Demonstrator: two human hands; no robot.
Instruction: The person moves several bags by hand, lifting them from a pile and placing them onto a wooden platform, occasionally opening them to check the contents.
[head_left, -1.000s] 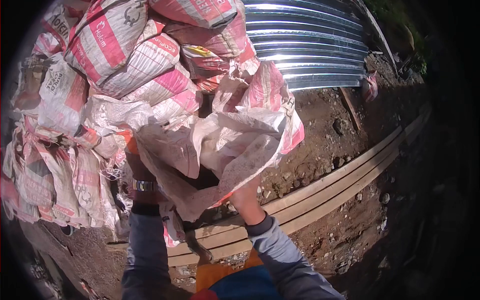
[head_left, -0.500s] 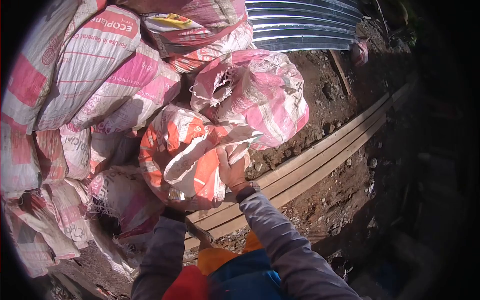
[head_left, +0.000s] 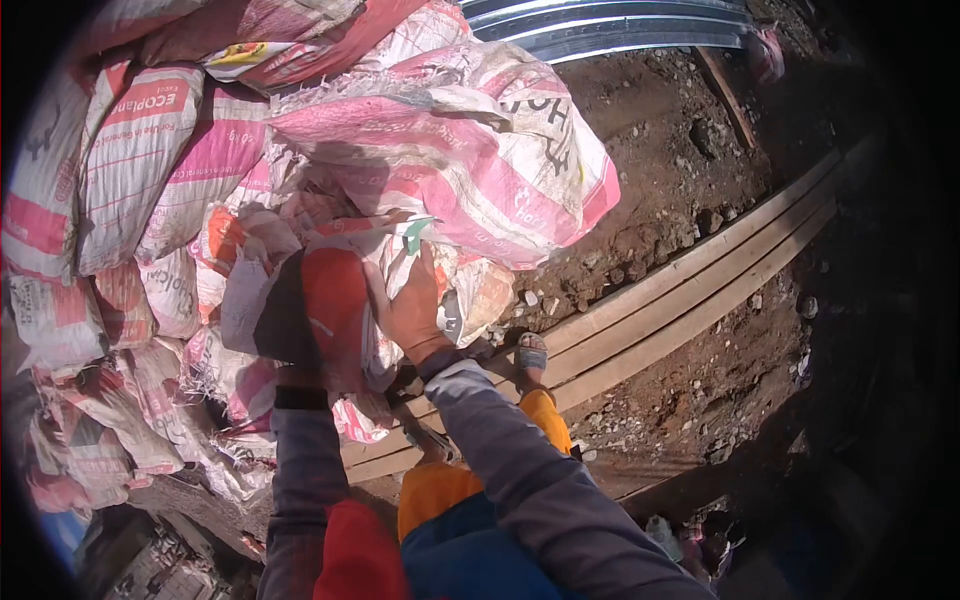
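Note:
A small orange and white woven sack [head_left: 335, 300] sits low in front of a pile of sacks, under a big pink and white sack [head_left: 470, 150]. My right hand [head_left: 410, 310] grips the small sack's crumpled white fabric on its right side. My left hand [head_left: 285, 325] is in shadow against the sack's left side, its fingers buried in the folds, with a dark band on the wrist below it. Both arms wear grey sleeves.
Several filled pink and white sacks [head_left: 120, 160] are stacked at the left. Corrugated metal sheet [head_left: 600, 25] lies at the top. Long wooden planks [head_left: 680, 300] cross the stony dirt diagonally. My sandalled foot [head_left: 530, 355] stands on the planks.
The view has dropped and closed in on the pile. The big pink sack now lies over the small one, and both hands have shifted lower on the orange and white sack.

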